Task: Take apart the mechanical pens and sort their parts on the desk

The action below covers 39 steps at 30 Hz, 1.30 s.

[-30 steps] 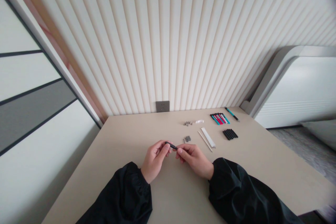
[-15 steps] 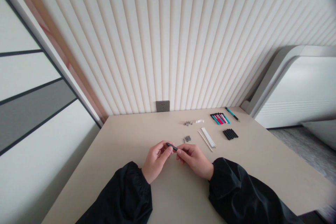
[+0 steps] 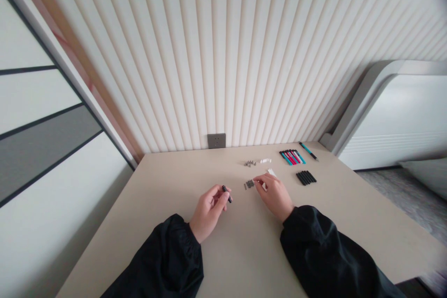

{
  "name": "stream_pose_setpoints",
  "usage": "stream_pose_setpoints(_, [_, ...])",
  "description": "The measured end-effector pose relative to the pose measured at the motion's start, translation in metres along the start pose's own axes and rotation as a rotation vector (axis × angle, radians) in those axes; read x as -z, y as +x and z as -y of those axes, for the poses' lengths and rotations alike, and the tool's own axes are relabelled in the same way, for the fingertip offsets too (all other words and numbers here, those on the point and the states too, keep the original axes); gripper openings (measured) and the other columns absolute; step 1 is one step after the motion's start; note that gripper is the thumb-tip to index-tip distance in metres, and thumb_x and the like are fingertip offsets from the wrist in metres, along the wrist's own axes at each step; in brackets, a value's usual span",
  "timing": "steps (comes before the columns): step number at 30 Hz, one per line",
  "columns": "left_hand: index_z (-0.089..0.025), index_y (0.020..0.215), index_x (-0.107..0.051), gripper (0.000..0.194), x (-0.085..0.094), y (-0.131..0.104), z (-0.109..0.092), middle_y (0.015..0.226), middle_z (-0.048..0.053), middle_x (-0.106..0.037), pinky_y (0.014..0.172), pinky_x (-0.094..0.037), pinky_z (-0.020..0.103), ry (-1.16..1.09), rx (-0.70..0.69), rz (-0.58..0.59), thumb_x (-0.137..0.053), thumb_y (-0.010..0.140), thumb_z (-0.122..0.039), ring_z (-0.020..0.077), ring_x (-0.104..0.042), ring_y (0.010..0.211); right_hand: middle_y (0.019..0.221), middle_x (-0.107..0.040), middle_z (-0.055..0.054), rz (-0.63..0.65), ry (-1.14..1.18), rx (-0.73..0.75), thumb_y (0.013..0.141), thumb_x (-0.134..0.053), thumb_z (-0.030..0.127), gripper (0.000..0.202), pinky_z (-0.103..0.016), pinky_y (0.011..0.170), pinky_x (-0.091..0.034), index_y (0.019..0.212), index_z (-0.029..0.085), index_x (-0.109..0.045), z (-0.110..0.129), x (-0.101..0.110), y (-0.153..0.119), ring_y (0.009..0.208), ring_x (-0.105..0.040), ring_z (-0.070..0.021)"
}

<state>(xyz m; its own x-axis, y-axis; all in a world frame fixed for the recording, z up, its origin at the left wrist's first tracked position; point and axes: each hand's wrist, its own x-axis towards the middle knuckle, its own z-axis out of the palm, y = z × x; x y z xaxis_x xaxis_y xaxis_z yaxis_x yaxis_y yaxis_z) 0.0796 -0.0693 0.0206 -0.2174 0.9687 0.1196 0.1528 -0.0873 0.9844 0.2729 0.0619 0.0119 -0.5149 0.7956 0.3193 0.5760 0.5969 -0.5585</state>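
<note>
Sitting at a beige table (image 3: 195, 167), a person in black sleeves works through what looks like the putting-together of pens from loose parts. One finished pen (image 3: 308, 151), teal with a black end, lies alone at the far right, well beyond both hands, so the judgement is that the work is early: one pen made, several sets of parts not yet used. The left hand (image 3: 208, 208) is closed on a short black pen piece (image 3: 226, 193), pinched between thumb and fingertips and raised just off the tabletop. The right hand (image 3: 274, 193) is apart from the left and reaches forward to a small heap of grey metal bits (image 3: 249, 184); its thumb and forefinger come together at the heap's right edge, though whether they have a bit between them is too small to tell. White thin tubes (image 3: 271, 172) lie partly under that hand's knuckles. Farther ahead of the right hand sit a second cluster of small metal parts (image 3: 249, 164) and some small white pieces (image 3: 265, 161); to its right lie a row of black barrels (image 3: 306, 178) and a row of teal, red and black barrels (image 3: 292, 157). The black piece is thus in the left hand, just left of the heap under the right fingers.
</note>
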Motion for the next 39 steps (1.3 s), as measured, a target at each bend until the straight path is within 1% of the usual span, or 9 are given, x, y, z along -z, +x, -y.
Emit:
stream_pose_setpoints(4, [-0.015, 0.102, -0.06, 0.033, 0.0001, -0.0001, 0.0004, 0.075, 0.001, -0.056, 0.051, -0.041, 0.02, 0.025, 0.018, -0.009, -0.053, 0.089, -0.044, 0.0102, -0.05, 0.059, 0.087, -0.063, -0.006, 0.061, -0.068, 0.018, 0.088, -0.047, 0.025, 0.025, -0.031, 0.079, -0.044, 0.098, 0.022, -0.07, -0.001, -0.0037, -0.0011, 0.085, -0.058, -0.0197])
stream_pose_setpoints(9, [-0.015, 0.102, -0.061, 0.035, -0.0004, -0.0005, -0.0007, 0.073, 0.001, -0.055, 0.049, -0.04, 0.019, 0.036, 0.044, -0.003, -0.054, 0.088, -0.046, 0.0107, -0.05, 0.059, 0.09, -0.062, -0.007, 0.116, -0.118, 0.048, 0.088, -0.049, 0.025, 0.028, -0.03, 0.081, -0.044, 0.107, 0.024, -0.069, 0.0015, -0.0039, -0.0026, 0.087, -0.057, -0.0196])
stream_pose_setpoints(12, [-0.015, 0.104, -0.061, 0.037, -0.0005, -0.0005, -0.0008, 0.073, 0.001, -0.055, 0.049, -0.04, 0.019, 0.033, 0.054, 0.0, -0.054, 0.087, -0.047, 0.0111, -0.05, 0.059, 0.09, -0.062, -0.006, 0.127, -0.144, 0.04, 0.088, -0.05, 0.025, 0.028, -0.029, 0.081, -0.043, 0.108, 0.025, -0.069, 0.001, -0.0025, -0.0028, 0.086, -0.058, -0.0191])
stream_pose_setpoints(19, [-0.015, 0.103, -0.062, 0.037, -0.0006, 0.0, -0.0039, 0.073, 0.001, -0.056, 0.05, -0.04, 0.02, 0.04, 0.051, 0.013, -0.054, 0.087, -0.047, 0.0109, -0.05, 0.059, 0.089, -0.063, -0.007, 0.136, -0.16, 0.027, 0.088, -0.049, 0.026, 0.027, -0.029, 0.079, -0.043, 0.104, 0.023, -0.071, 0.0011, -0.0008, -0.0025, 0.085, -0.058, -0.0193])
stream_pose_setpoints(24, [-0.015, 0.104, -0.062, 0.036, -0.0002, -0.0001, -0.0059, 0.073, 0.0, -0.056, 0.051, -0.04, 0.02, 0.049, 0.057, 0.03, -0.054, 0.087, -0.047, 0.0107, -0.05, 0.058, 0.089, -0.064, -0.007, 0.111, -0.177, 0.02, 0.089, -0.048, 0.026, 0.031, -0.029, 0.08, -0.042, 0.113, 0.023, -0.067, 0.0015, -0.0009, -0.0029, 0.085, -0.058, -0.0198])
stream_pose_setpoints(30, [-0.015, 0.104, -0.062, 0.037, 0.0005, -0.0002, -0.0037, 0.072, 0.001, -0.057, 0.05, -0.039, 0.02, 0.048, 0.056, 0.038, -0.053, 0.087, -0.047, 0.011, -0.05, 0.059, 0.088, -0.064, -0.006, 0.134, -0.178, 0.018, 0.09, -0.047, 0.026, 0.028, -0.028, 0.079, -0.042, 0.106, 0.026, -0.07, 0.0006, 0.0001, -0.0034, 0.085, -0.058, -0.0188])
stream_pose_setpoints(39, [-0.015, 0.104, -0.062, 0.039, 0.0011, 0.0001, 0.0011, 0.076, 0.001, -0.058, 0.051, -0.039, 0.02, 0.075, 0.059, 0.059, -0.052, 0.088, -0.049, 0.0109, -0.051, 0.06, 0.092, -0.065, -0.005, 0.184, -0.21, -0.031, 0.09, -0.047, 0.029, 0.026, -0.029, 0.085, -0.041, 0.102, 0.025, -0.07, 0.0001, -0.0005, -0.0014, 0.091, -0.057, -0.0194])
